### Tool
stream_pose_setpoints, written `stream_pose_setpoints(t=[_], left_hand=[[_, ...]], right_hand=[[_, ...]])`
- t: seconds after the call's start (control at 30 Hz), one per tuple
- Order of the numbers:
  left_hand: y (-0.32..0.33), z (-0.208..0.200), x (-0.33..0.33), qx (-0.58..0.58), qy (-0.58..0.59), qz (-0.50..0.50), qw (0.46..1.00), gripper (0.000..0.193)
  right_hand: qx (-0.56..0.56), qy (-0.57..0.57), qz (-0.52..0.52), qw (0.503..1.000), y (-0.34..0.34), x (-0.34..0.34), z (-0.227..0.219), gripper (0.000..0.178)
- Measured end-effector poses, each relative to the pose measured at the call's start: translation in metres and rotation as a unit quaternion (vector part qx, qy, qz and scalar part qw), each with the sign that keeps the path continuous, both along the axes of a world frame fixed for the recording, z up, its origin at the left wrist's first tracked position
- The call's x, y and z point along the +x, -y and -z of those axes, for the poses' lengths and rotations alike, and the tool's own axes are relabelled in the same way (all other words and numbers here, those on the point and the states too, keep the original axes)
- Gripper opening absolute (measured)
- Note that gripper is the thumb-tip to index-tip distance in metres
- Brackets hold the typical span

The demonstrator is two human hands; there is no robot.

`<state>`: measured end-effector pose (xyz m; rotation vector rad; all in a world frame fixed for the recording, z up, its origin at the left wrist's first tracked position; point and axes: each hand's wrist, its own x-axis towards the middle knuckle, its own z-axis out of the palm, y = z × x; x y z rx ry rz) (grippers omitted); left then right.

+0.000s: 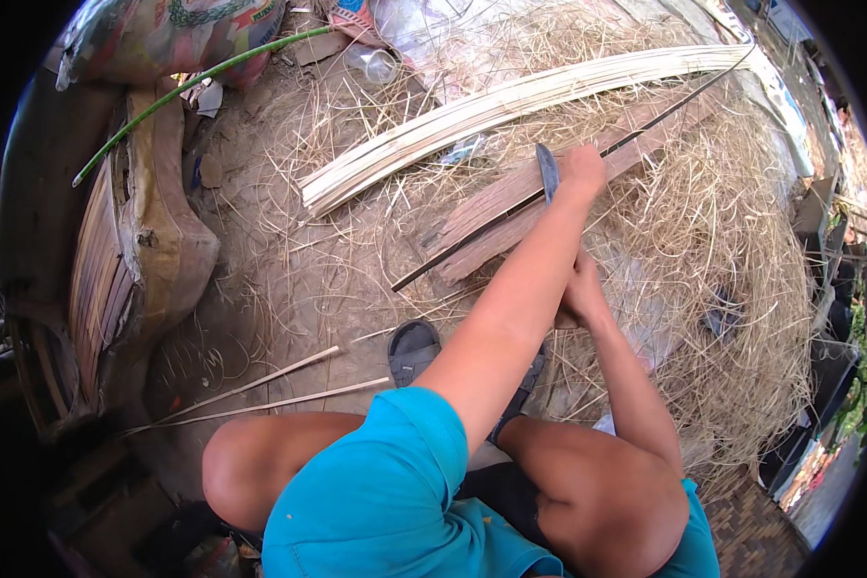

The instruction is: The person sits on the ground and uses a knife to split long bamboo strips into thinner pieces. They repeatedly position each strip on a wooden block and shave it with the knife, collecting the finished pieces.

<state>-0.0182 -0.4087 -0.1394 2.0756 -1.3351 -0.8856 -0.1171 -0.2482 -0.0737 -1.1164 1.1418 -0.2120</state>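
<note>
My left hand (pixel 583 171) is closed over a long, thin dark strip (pixel 482 234), pressed down on a wooden plank (pixel 496 202). The strip runs slantwise along the plank and past both its ends. Beside that hand a knife blade (pixel 547 170) lies across the strip, its tip pointing away from me. Lower down, my right hand (pixel 582 292) is closed, partly covered by my left forearm. It lines up with the blade, and the knife's handle is hidden.
Beyond the plank lies a long bundle of pale split strips (pixel 511 104). Curly shavings (pixel 713 260) heap up on the right. A green stalk (pixel 202 77) leans by filled sacks (pixel 173 39) at upper left. Loose pale strips (pixel 279 397) lie near my sandal (pixel 412 349).
</note>
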Motion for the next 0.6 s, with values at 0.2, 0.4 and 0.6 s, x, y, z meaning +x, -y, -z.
stream_pose_setpoints(t=[0.2,0.4,0.6], left_hand=[[-0.011,0.009,0.012,-0.036,-0.011,0.009,0.999,0.026],[-0.012,0.0,0.007,-0.024,0.017,0.013,0.999,0.026],[-0.02,-0.005,0.008,-0.047,0.029,0.021,0.998,0.034]], right_hand=[[-0.109,0.045,-0.38,0.917,-0.111,0.022,-0.025,0.049],[-0.005,0.046,0.005,0.999,-0.042,0.01,0.017,0.039],[-0.072,0.019,-0.348,0.934,-0.097,0.019,-0.03,0.039]])
